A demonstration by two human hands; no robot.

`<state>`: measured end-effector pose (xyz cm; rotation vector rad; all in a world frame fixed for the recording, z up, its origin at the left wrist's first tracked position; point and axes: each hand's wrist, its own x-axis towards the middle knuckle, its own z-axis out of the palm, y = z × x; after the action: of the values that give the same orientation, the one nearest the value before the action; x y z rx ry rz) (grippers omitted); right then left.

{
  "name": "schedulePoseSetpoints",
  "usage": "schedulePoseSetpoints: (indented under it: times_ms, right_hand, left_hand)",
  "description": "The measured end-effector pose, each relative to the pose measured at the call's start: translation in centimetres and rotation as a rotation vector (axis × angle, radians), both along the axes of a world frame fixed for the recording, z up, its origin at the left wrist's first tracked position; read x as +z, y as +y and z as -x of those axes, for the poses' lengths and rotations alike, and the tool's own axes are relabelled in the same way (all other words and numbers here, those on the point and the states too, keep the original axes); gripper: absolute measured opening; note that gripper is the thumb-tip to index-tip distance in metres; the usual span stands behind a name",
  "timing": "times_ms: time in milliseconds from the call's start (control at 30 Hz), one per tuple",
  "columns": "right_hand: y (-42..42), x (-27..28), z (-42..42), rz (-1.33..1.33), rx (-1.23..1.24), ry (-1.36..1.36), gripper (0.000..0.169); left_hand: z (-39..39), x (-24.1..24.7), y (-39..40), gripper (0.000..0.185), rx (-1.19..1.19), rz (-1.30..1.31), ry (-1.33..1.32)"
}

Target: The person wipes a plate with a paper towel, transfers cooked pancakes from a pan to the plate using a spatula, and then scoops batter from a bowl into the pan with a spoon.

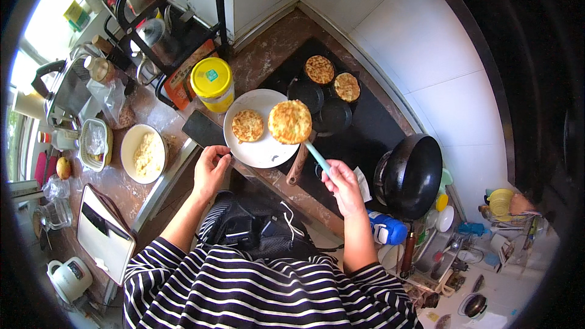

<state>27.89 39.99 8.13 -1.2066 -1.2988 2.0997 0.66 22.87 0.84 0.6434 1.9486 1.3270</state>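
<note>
My right hand (340, 186) grips the pale blue-green handle (317, 157) of a utensil. On its far end rests a browned round pancake (289, 122), over the right side of a white plate (256, 157); the utensil's head is hidden beneath. Another browned pancake (247, 125) lies on the plate's left half. At the plate's lower left rim are the fingertips of my left hand (211, 171); whether they pinch it is unclear. Behind sits a black multi-cup frying pan (336, 116) with a wooden handle (298, 164). Two of its cups hold pancakes (319, 69), (347, 87); two show bare black bottoms.
A yellow-lidded tub (212, 83) stands behind the plate, near a black rack (171, 55). At left is a white bowl of crumbly pale food (148, 154). A black wok (409, 176) tilts at right, beside a blue-capped container (388, 228). The sink (434, 256) lies lower right.
</note>
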Motion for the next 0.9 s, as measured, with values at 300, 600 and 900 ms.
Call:
schedulePoseSetpoints:
  times_ms: [300, 600, 900]
  right_hand:
    - [-6.9, 0.3, 0.9, 0.225, 0.155, 0.043, 0.025]
    - [-8.6, -5.0, 0.5, 0.187, 0.028, -0.099, 0.023]
    - [-8.6, -4.4, 1.3, -0.229, 0.041, -0.399, 0.018]
  left_hand:
    - [-1.4, -3.4, -0.8, 0.022, 0.138, 0.026, -0.497]
    - [-0.2, -2.5, -1.5, 0.029, 0.063, 0.151, -0.593]
    - [-0.4, -2.5, -1.0, 0.026, 0.069, 0.125, -0.602]
